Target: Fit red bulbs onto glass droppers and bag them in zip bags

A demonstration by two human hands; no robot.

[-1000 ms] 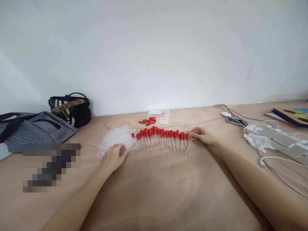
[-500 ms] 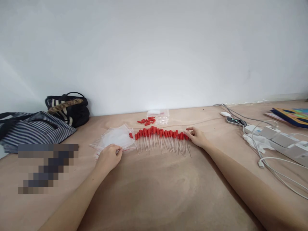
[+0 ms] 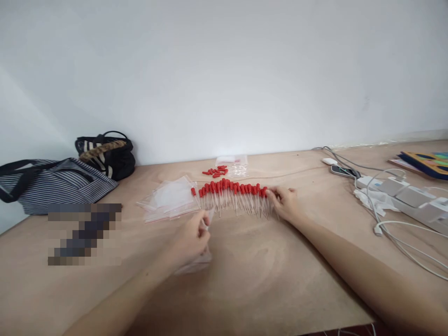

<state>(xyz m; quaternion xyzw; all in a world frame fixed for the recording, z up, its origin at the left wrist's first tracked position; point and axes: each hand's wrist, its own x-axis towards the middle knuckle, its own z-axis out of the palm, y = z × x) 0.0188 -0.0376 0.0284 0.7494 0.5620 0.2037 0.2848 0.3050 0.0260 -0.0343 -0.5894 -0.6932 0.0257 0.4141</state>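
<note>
My left hand [image 3: 191, 238] is closed on a clear zip bag [image 3: 198, 267], which hangs below the fingers over the table. Ahead of it lies a fanned stack of clear zip bags [image 3: 171, 198] with red seal lines. A long row of droppers [image 3: 227, 193], with red bulbs and thin clear tubes, spreads across the middle, bulbs toward the wall. At the row's right end, my right hand [image 3: 285, 204] has thumb and fingers pinched around a dropper, mostly hidden by the fingers; the tubes there are blurred.
Behind the row lie loose red bulbs [image 3: 217, 171] and a zip bag of clear tubes [image 3: 231, 165]. Striped [image 3: 66, 184] and black [image 3: 122, 156] bags stand left, near a pixelated patch. A power strip [image 3: 413, 200], cables, a dark device [image 3: 345, 171] and colourful boards [image 3: 429, 163] lie right.
My left hand has lifted a zip bag off the stack and brought it right and nearer. My right hand stays at the row's right end. The view has shifted slightly.
</note>
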